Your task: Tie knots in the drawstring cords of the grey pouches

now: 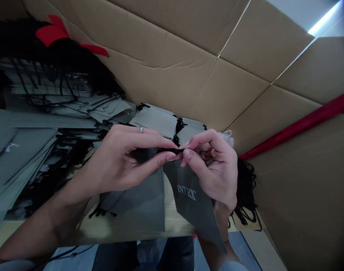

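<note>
While hands [124, 156] [214, 171] pinch a black strip [176, 151], grey sheeting [191, 207] (smooth, flat) hangs.

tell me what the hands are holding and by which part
The left hand and right hand pinch a short stretch of black cord; the grey INTEX panel hangs below, any grip on its upper edge hidden.

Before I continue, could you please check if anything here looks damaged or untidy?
Two minor things: the cardboard wall carries a wavy wrinkle, unlike its straight seams; and beyond your left hand, some grey sheets lie fanned at uneven angles instead of squarely stacked.
</note>
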Demonstrator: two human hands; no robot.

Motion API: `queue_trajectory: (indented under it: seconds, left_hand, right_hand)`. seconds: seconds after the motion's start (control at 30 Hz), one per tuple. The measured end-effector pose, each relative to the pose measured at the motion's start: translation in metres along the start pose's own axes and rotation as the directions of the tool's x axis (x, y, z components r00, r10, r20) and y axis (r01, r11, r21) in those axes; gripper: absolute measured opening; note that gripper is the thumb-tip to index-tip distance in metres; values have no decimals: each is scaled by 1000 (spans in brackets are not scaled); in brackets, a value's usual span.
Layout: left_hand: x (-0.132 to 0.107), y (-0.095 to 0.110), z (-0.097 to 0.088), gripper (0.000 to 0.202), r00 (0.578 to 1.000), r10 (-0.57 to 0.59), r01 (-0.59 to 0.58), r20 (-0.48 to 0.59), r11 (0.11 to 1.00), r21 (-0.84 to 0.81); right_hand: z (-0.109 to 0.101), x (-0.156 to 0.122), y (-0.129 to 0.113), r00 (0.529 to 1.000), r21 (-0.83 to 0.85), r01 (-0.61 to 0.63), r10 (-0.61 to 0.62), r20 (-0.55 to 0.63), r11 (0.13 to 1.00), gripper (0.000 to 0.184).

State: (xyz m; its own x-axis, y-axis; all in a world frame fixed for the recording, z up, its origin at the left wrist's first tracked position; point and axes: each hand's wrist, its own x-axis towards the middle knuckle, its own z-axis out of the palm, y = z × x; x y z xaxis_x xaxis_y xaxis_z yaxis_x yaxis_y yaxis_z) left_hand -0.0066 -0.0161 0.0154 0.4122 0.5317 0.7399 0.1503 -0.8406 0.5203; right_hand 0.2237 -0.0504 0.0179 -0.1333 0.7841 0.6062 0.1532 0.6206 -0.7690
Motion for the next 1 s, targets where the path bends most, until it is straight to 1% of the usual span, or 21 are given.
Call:
queue_trajectory:
  seconds: [0.13,0.23,0.3,0.33,0.4,0.47,0.5,0.6,0.7,0.8,0.87,0.9,0.93,0.97,1.0]
  left_hand:
    - [-1,0,-1,9,1000,3,-3,7,1000,-6]
    - [-2,-2,-2,8,1000,2,-1,-27,999,36]
    - [-1,-5,-2,10,999,3,1,-48,998,64]
    - [-1,-7,-2,13,999,1,3,-51,998,70]
    - [0,-9,-1,17,999,-4,7,-42,997,70]
    - [0,-11,0,19,999,-3,5,-33,998,70]
    - [0,-11,1,20,1000,-7,9,-29,997,75]
    - [-1,-12,4,22,999,-26,29,-39,996,87]
    - [0,-11,5,23,999,-28,31,-45,997,71]
    - [1,-11,5,22,999,-28,30,-36,999,45]
    - [2,-11,6,23,999,-26,26,-23,999,24]
    - [3,-11,6,24,1000,-16,16,-12,1000,14]
    - [3,-11,6,27,1000,-6,6,1,1000,9]
    - [3,-11,6,31,1000,0,0,18,1000,8]
    - [3,-11,6,36,1000,1,-2,30,1000,11]
  right_hand:
    - [-2,-1,1,1000,23,15,-16,18,1000,17]
    - [-6,-1,1,999,-22,-11,12,37,1000,13]
    - [-9,-1,0,999,-37,-32,32,0,999,13]
    - [-10,-1,0,999,-14,-36,36,-25,999,14]
    - [-10,-3,0,997,87,-26,32,-74,996,18]
    - [-7,-4,-1,995,164,-22,38,-97,986,21]
    - [-6,-5,-1,994,171,-24,42,-98,985,22]
    - [-4,-8,-1,999,133,-21,27,-42,991,24]
    - [-6,-10,1,1000,104,6,-7,14,995,23]
    - [-11,-10,2,999,-9,36,-36,21,999,23]
    - [-12,-8,2,997,-111,64,-58,55,992,34]
    - [-13,-6,2,993,-158,84,-70,90,984,40]
    - [-12,-4,3,988,-197,107,-83,129,974,41]
    - [-12,-2,3,982,-229,136,-100,160,964,37]
    - [-11,0,4,977,-254,162,-119,178,953,28]
